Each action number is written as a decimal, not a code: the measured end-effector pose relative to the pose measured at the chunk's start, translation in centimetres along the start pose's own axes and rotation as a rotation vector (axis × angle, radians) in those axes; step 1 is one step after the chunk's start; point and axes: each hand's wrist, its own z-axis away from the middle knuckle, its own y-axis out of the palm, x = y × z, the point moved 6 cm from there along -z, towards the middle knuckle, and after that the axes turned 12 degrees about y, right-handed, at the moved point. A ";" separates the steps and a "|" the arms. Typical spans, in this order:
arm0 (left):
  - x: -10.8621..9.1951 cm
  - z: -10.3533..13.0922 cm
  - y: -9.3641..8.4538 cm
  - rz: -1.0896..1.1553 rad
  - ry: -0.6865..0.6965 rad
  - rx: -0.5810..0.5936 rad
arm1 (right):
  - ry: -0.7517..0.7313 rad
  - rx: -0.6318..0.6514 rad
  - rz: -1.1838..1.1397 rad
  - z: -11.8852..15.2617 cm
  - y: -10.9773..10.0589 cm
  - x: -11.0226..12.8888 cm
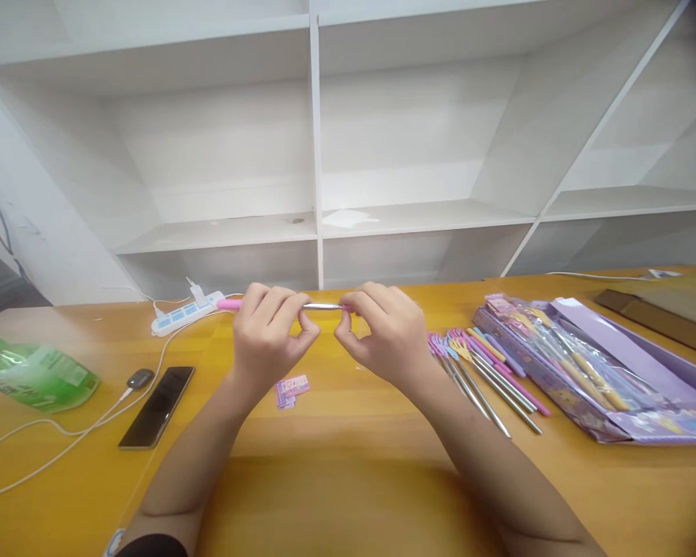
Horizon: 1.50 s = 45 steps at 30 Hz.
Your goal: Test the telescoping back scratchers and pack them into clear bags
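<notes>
Pink and silver, a slim rod point(323, 306) is held roughly level above a wooden table point(353, 429), in the head camera's view. At its pink end, the person's left hand point(274, 329) curls closed around the rod. The right hand point(386, 329) pinches the opposite tip between thumb and fingers, and bare silver shaft shows between the two hands. Below the left hand lie small pink-and-purple cards point(291, 389). Just right of the right hand, loose rods point(480, 391) with coloured tops rest in a bunch beside a purple box point(568, 406) bearing clear-wrapped items point(580, 363). On the left are a white power strip point(186, 315), a dark phone point(158, 408) and a green bottle point(40, 377) on its side. White shelves point(315, 139) rise behind.
</notes>
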 end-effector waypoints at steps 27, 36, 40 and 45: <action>-0.2 0.2 0.5 0.025 -0.054 -0.009 | -0.028 -0.067 0.078 -0.3 -0.2 -0.2; 0.4 0.0 0.2 -0.007 -0.086 -0.040 | -0.048 -0.115 0.107 -0.5 -0.5 -0.4; 1.5 0.2 -0.1 -0.021 -0.087 -0.055 | -0.083 -0.129 0.125 -0.8 -0.6 -1.3; 3.3 0.5 -0.8 -0.074 -0.105 -0.076 | -0.135 -0.212 0.164 -1.5 -1.5 -3.1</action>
